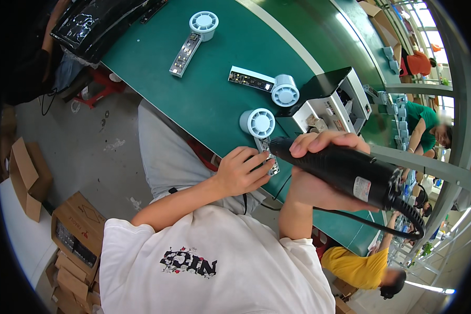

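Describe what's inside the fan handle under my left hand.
The open fan handle shows an exposed circuit board; your left hand covers part, so what lies there can't be seen.

Extends left arm [178, 201] across in front of torso [209, 230], with left hand [240, 170] turned palm down and fingers slightly spread and bent. Holds right forearm [296, 220] raised, with right hand [324, 191] near the left, curled in a full grip.

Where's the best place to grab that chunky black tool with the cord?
Probably the thick middle of the black tool, from the wearer's side, where the right hand wraps it: its narrow nose points at the fan, and the cord leaves the rear.
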Action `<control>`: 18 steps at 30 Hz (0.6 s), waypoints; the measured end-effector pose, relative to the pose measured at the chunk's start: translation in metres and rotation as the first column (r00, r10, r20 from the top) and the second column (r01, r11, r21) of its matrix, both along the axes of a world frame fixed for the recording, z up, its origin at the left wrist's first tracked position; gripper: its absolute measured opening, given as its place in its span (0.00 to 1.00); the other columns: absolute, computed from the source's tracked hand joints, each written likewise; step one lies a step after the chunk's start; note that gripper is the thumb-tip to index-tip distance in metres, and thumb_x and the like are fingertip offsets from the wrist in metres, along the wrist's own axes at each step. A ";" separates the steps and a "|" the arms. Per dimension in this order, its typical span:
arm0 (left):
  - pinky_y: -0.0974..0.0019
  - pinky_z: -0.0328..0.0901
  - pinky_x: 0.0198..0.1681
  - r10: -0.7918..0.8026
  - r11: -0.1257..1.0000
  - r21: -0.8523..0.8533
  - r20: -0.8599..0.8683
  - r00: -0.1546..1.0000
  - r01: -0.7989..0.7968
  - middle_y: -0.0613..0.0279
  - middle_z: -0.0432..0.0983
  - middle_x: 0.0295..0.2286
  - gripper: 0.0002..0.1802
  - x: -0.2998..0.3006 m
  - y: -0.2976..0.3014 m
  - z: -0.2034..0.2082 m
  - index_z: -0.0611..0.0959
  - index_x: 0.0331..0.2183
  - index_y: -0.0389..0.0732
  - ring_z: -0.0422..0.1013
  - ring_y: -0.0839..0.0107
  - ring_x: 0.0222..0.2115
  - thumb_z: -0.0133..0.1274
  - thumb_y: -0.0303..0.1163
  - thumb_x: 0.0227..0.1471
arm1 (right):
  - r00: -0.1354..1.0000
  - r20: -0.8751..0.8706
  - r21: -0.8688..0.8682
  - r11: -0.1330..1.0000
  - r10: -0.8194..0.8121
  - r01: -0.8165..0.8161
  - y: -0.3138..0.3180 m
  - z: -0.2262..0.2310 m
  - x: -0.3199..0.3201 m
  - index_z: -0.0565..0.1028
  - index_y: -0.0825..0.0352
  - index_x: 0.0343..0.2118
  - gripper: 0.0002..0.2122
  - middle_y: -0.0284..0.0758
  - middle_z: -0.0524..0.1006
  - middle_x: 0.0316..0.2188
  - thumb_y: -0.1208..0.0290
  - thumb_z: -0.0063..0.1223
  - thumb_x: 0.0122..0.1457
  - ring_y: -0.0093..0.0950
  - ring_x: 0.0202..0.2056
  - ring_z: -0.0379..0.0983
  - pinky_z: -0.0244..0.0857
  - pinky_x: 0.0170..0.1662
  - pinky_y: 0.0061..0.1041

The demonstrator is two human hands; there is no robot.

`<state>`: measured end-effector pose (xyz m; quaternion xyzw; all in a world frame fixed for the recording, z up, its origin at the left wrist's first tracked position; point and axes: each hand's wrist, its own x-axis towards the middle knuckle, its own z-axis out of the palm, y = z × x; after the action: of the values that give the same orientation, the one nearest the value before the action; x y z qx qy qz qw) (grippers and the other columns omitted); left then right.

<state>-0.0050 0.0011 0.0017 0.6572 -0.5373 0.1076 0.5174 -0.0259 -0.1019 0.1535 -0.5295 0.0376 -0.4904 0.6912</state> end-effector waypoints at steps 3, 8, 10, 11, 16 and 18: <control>0.62 0.70 0.37 -0.015 1.000 0.000 -0.002 1.000 0.015 0.62 0.77 0.39 0.21 0.001 0.000 0.003 0.85 0.37 0.40 0.73 0.65 0.34 0.65 0.34 0.35 | 0.999 0.019 -0.092 0.995 0.042 -0.040 -0.001 -0.010 -0.002 0.65 0.73 0.40 0.50 0.45 0.71 0.25 0.16 0.34 0.45 0.38 0.20 0.70 0.68 0.23 0.35; 0.61 0.70 0.37 -0.027 1.000 0.016 -0.004 1.000 0.027 0.62 0.76 0.38 0.21 0.001 0.001 0.004 0.84 0.38 0.39 0.73 0.64 0.35 0.65 0.33 0.36 | 0.997 0.037 -0.051 0.997 0.064 -0.062 0.001 -0.013 0.000 0.65 0.73 0.40 0.50 0.45 0.71 0.26 0.16 0.35 0.45 0.37 0.20 0.70 0.68 0.23 0.34; 0.61 0.70 0.37 -0.034 0.999 0.012 -0.007 0.999 0.034 0.62 0.76 0.38 0.21 0.002 0.001 0.005 0.84 0.38 0.39 0.73 0.64 0.35 0.65 0.33 0.36 | 0.995 0.052 -0.024 0.997 0.080 -0.079 0.002 -0.014 0.000 0.65 0.73 0.40 0.50 0.45 0.71 0.26 0.16 0.35 0.45 0.37 0.20 0.70 0.68 0.24 0.34; 0.61 0.70 0.37 -0.040 0.999 0.008 -0.013 0.999 0.040 0.62 0.76 0.38 0.21 0.002 0.001 0.005 0.84 0.37 0.39 0.73 0.64 0.35 0.65 0.33 0.36 | 0.996 0.061 -0.031 0.997 0.072 -0.070 0.003 -0.014 -0.001 0.65 0.73 0.40 0.50 0.45 0.71 0.25 0.16 0.35 0.45 0.37 0.20 0.70 0.68 0.24 0.34; 0.61 0.69 0.37 -0.008 1.000 -0.003 -0.040 0.999 0.008 0.61 0.75 0.36 0.20 -0.001 0.003 0.009 0.83 0.37 0.40 0.73 0.63 0.34 0.65 0.34 0.37 | 0.994 -0.023 -0.056 0.993 0.105 -0.106 0.005 -0.009 -0.004 0.66 0.75 0.42 0.50 0.46 0.71 0.25 0.17 0.33 0.48 0.38 0.21 0.70 0.68 0.24 0.35; 0.61 0.69 0.36 0.009 1.000 -0.020 -0.059 0.998 -0.010 0.61 0.74 0.34 0.20 0.000 0.003 0.011 0.83 0.37 0.41 0.72 0.63 0.34 0.65 0.34 0.38 | 0.989 -0.064 -0.009 0.991 0.136 -0.137 0.001 0.000 -0.007 0.65 0.75 0.43 0.45 0.46 0.72 0.26 0.23 0.36 0.54 0.36 0.23 0.73 0.72 0.29 0.34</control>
<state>-0.0050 0.0042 0.0125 0.6575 -0.5175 0.0962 0.5391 -0.0326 -0.1012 0.1534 -0.5508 0.0199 -0.4252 0.7179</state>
